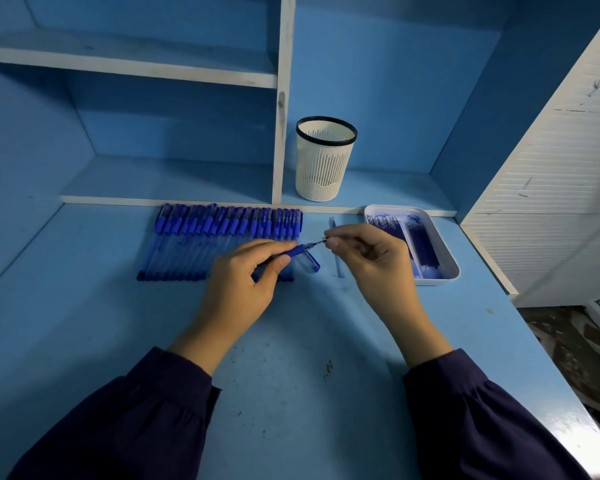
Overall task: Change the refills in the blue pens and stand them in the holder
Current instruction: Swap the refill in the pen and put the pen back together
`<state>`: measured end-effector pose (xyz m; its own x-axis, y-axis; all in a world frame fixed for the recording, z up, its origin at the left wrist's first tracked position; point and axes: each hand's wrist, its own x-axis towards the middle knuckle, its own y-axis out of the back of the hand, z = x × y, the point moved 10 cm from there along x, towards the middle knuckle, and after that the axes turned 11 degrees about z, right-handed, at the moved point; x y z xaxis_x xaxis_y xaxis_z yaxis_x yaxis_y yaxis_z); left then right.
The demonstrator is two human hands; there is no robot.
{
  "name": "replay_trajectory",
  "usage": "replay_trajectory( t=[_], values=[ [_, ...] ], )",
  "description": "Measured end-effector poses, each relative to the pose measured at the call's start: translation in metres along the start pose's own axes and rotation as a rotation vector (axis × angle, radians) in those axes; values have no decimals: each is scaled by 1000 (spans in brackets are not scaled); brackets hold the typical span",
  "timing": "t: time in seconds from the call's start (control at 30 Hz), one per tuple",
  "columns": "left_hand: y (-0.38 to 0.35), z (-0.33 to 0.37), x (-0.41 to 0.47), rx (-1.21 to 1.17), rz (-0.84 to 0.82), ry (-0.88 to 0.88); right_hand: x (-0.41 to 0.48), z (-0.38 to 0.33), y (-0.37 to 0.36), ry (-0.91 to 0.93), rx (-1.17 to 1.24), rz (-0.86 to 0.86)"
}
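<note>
Head view of the refill exchange. The left hand (238, 285) grips a blue plastic pen (297, 251) just above the blue-painted counter (291, 341), its fingers (267, 245) curled round the body with the thumb pressed against the side. The right hand (368, 258) meets it from the other side: thumb and forefinger tips (338, 233) are closed in a pinch on the thin dark refill (317, 243) projecting from the pen's end, the other fingers loosely bent beneath. A loose blue pen cap (314, 264) lies on the counter just below the pen. A row of blue capped pens (222, 237) lies side by side behind the left hand. A white rectangular plastic tray (447, 252) of blue spare refills (421, 244) sits to the right. The white slotted cylindrical holder (324, 161) stands upright on the low shelf (388, 188) behind.
</note>
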<state>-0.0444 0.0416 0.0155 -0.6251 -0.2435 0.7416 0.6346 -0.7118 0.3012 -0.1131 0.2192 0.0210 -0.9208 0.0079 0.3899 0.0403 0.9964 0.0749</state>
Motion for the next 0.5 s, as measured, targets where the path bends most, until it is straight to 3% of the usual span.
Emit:
replay_trajectory(
  t=[0.2, 0.37, 0.5],
  values=[
    [-1, 6, 0, 11, -2, -26, -7, -1, -16, 62, -74, -148],
    [-2, 9, 0, 10, -19, -31, -6, 4, -16, 77, -206, -155],
    [-5, 11, -2, -27, -43, -24, -6, 2, -17, -14, -59, -196]
  ],
)
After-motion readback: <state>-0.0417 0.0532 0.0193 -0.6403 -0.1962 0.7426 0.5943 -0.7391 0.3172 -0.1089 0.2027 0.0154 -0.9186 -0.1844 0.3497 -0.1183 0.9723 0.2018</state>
